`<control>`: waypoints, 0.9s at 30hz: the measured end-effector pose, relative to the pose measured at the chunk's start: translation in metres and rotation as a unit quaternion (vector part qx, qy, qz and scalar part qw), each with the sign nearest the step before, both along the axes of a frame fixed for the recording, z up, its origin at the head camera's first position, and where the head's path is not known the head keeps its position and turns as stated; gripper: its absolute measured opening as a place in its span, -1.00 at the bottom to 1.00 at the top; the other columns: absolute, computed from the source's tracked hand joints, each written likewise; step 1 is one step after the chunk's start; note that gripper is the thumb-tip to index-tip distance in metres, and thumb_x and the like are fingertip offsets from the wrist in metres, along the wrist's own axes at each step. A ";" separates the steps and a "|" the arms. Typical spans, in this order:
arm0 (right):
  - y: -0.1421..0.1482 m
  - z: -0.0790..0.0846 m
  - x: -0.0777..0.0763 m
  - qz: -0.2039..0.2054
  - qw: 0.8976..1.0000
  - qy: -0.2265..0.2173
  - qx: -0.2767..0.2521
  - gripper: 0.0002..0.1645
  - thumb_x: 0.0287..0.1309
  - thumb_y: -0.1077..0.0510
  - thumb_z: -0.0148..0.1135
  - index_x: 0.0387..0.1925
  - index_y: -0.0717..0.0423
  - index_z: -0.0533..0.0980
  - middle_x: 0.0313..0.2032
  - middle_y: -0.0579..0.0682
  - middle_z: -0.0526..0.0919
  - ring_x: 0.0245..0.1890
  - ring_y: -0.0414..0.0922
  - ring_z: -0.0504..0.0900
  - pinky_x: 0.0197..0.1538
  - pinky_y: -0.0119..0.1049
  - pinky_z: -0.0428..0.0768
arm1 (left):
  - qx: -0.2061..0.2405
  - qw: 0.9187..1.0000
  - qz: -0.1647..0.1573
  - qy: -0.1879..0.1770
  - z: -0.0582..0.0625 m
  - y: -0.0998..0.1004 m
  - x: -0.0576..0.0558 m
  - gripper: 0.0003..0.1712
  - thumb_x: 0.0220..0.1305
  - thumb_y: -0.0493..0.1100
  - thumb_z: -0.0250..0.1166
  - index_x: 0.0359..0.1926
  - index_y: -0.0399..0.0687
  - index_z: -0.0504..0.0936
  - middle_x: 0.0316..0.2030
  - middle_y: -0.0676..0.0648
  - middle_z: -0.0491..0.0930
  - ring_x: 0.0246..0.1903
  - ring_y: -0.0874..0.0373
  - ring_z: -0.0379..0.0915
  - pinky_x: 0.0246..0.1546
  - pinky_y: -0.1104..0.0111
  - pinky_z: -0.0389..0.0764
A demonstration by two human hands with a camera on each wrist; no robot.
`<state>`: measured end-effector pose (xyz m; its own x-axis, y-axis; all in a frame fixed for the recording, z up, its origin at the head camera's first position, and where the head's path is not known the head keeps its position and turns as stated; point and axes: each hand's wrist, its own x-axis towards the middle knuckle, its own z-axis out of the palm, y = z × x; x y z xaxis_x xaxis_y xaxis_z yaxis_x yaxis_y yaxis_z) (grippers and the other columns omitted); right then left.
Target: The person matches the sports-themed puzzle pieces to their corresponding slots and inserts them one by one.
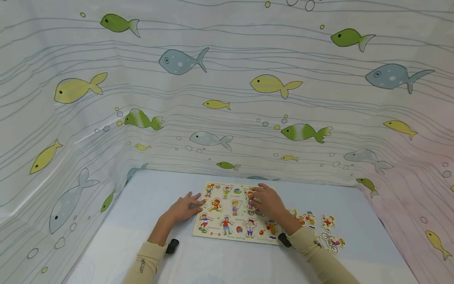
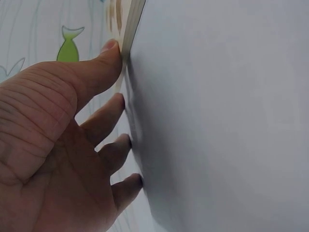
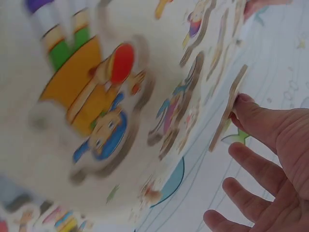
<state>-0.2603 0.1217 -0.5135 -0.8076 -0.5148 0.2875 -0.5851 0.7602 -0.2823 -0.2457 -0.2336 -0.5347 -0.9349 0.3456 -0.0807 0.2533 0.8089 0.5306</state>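
Observation:
A wooden picture puzzle board (image 1: 227, 207) with sports figures lies on the table. My right hand (image 1: 269, 203) is over its upper right part. Between thumb and index finger that hand pinches a thin wooden puzzle piece (image 3: 228, 111), seen edge-on above the board in the right wrist view; its picture is hidden. The other fingers are spread. At the board's left edge rests my left hand (image 1: 185, 207), its thumb (image 2: 108, 58) against the edge and its fingertips down on the table. A boxer figure (image 3: 101, 111) shows large in the right wrist view.
Several loose puzzle pieces lie right of the board, among them a cyclist (image 1: 332, 241) and a figure in red (image 1: 328, 223). Others are partly behind my right forearm. A fish-patterned sheet (image 1: 241, 118) rises behind and beside the pale table (image 1: 170, 181).

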 end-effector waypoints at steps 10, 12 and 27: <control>-0.019 0.003 0.001 0.018 1.000 0.001 -0.006 -0.81 0.14 0.05 0.43 -0.20 -0.01 0.73 0.08 0.07 0.65 0.29 0.17 0.41 0.28 0.13 0.39 | -0.003 1.000 0.005 -0.008 0.001 0.002 -0.003 -0.56 0.34 -0.01 0.29 0.20 0.02 0.61 0.40 -0.14 0.27 0.44 -0.31 -0.07 0.35 -0.29 -0.09; -0.022 0.005 0.002 0.016 1.000 -0.005 -0.002 -0.80 0.15 0.03 0.42 -0.20 -0.02 0.72 0.10 0.07 0.64 0.30 0.15 0.40 0.28 0.13 0.39 | -0.002 1.000 0.005 -0.008 0.001 0.002 -0.004 -0.56 0.33 -0.01 0.30 0.20 0.02 0.61 0.40 -0.13 0.27 0.44 -0.31 -0.08 0.35 -0.29 -0.09; -0.041 0.006 0.003 0.046 0.999 -0.021 -0.010 -0.84 0.17 0.10 0.41 -0.22 0.05 0.72 0.05 0.13 0.65 0.27 0.22 0.41 0.27 0.12 0.40 | 0.003 1.000 -0.005 -0.005 0.003 0.000 -0.001 -0.56 0.35 -0.02 0.28 0.20 -0.02 0.61 0.39 -0.21 0.28 0.42 -0.37 -0.07 0.33 -0.32 -0.08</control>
<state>-0.2576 0.0809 -0.5078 -0.7680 -0.5827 0.2657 -0.6404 0.6974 -0.3216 -0.2471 -0.2333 -0.5317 -0.9303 0.3561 -0.0880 0.2565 0.8031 0.5379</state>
